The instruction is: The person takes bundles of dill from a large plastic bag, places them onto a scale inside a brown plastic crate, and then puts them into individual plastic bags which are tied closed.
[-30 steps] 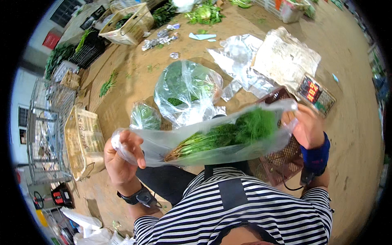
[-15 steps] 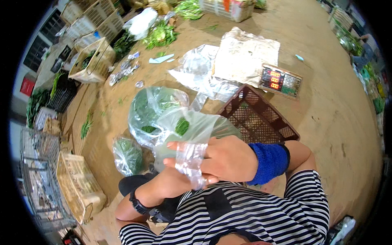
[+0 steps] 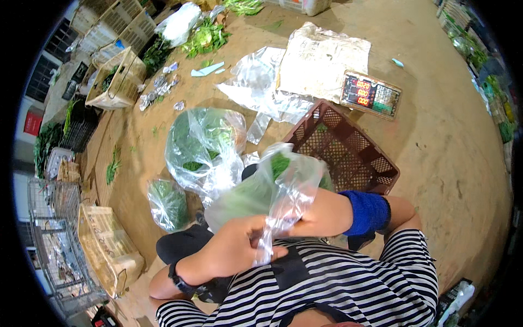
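Note:
Close to my striped shirt, I have a clear plastic bag (image 3: 237,204) with green leafy vegetables inside. My left hand (image 3: 234,245) grips the gathered neck of this bag, its fingers curled round the plastic. Against the bag's other side lies my right hand (image 3: 313,215); its fingers are covered by crumpled film and blurred. Just beyond stands a larger clear bag of greens (image 3: 204,141). A smaller filled bag (image 3: 168,204) rests on the floor to the left.
A brown perforated crate (image 3: 348,155) stands right of the bags, beside a digital scale (image 3: 372,94). Flattened white sacking (image 3: 324,60) and loose plastic film (image 3: 253,82) lie beyond. A cream crate (image 3: 109,248) and a wire cage (image 3: 57,234) are at left.
The held bag's top has swung up and to the right. My right hand has moved from across the bag's neck to its right side; my left hand still grips the neck.

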